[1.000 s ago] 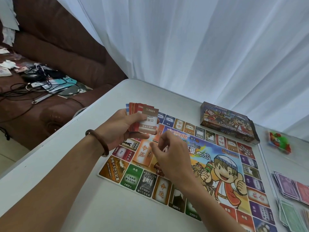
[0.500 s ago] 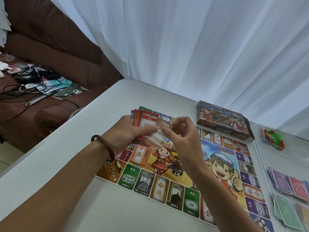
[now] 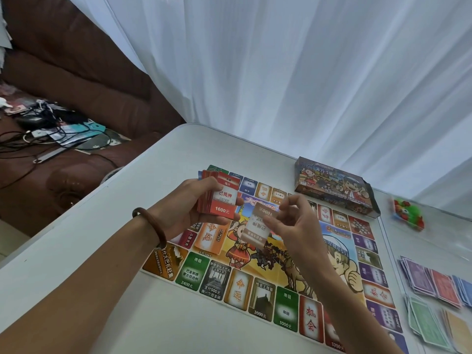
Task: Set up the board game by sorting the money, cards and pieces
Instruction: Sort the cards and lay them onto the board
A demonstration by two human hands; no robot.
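White counter (image 3: 76, 251), game board (image 3: 265, 302) laid flat. Left hand (image 3: 186, 205): grip clenched round a stack of red cards (image 3: 221, 201), held above the board's far corner. Right hand (image 3: 296, 226): grip pinching one brown card (image 3: 255, 229) by one end, over the board. Cards probably light, thin, bendable and slick; best taken by the edges.

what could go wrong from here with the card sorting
1. The right hand pinches the brown card only at its edge, above the board; it might slip and land there.
2. The red stack in the left hand looks slightly fanned, so cards could slide out.
3. The sorted piles at the right lie loosely spread and close together; colours could get mixed.
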